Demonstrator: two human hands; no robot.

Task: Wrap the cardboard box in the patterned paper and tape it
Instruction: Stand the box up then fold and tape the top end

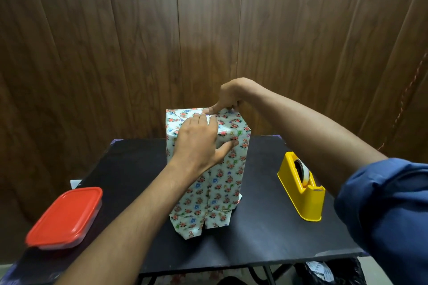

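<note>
Mid-table, the cardboard box (222, 164) stands upright, a tall block fully covered in glossy white patterned paper (228, 183) printed with small red, blue and green flowers. I see my left hand (199, 143) spread flat over its top near edge, fingers straight and pressing the folded paper down, thumb lying against the near face. My right hand (228, 97) arches over the far top edge, its forefinger pressing a shiny strip, seemingly tape (209, 115), onto the fold; the other fingers are curled, and I cannot tell whether they hold anything. At the box's foot the paper hangs loose and splits into unfolded flaps on the matte black table (266, 227). A yellow plastic tape dispenser (301, 186), wedge-shaped with its roll showing, sits well apart on the right. A rounded container with a red lid (66, 214) lies near the table's left edge. Bare tabletop lies near and right of the box; a dark wood-grain panel wall (208, 30) stands close behind the far edge.
</note>
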